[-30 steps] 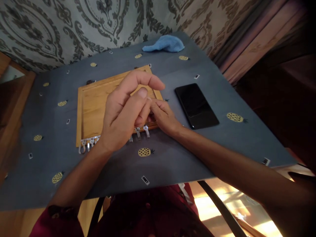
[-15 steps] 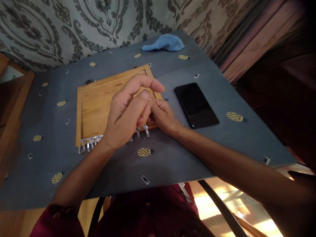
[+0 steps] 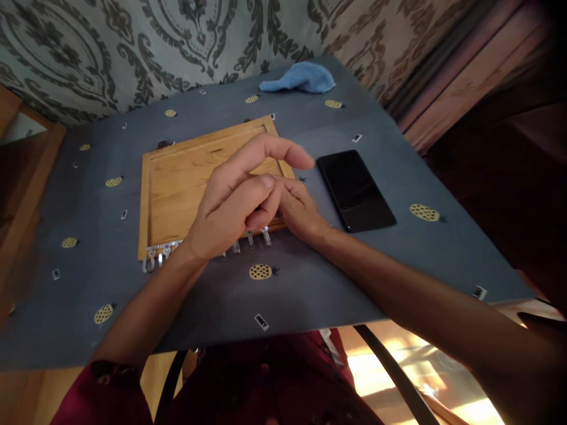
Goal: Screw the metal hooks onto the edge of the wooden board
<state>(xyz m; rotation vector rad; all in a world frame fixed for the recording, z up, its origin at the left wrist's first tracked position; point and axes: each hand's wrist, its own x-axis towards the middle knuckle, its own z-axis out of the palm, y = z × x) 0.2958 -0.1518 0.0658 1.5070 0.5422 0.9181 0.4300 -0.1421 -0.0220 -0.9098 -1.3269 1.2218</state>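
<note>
A wooden board (image 3: 177,195) with a raised frame lies flat on the table, and a row of small metal hooks (image 3: 162,252) runs along its near edge. Over the board's right half is my left hand (image 3: 241,198), its index finger arched outward and its thumb and other fingers curled together. What those fingers hold, if anything, is hidden. My right hand (image 3: 305,215) is at the board's near right corner, against the left fingertips. Its fingers are bent, and their tips are out of sight behind my left hand.
A black phone (image 3: 357,190) lies right of the board. A crumpled blue cloth (image 3: 303,78) sits at the back of the table, which has a grey pineapple-print cover (image 3: 212,313). Small dark objects (image 3: 165,144) show behind the board. Wooden furniture (image 3: 39,171) stands at the left.
My left hand has shifted slightly right, its index finger stretched a little further out. The right hand stays near the board's corner. The whole view has moved slightly.
</note>
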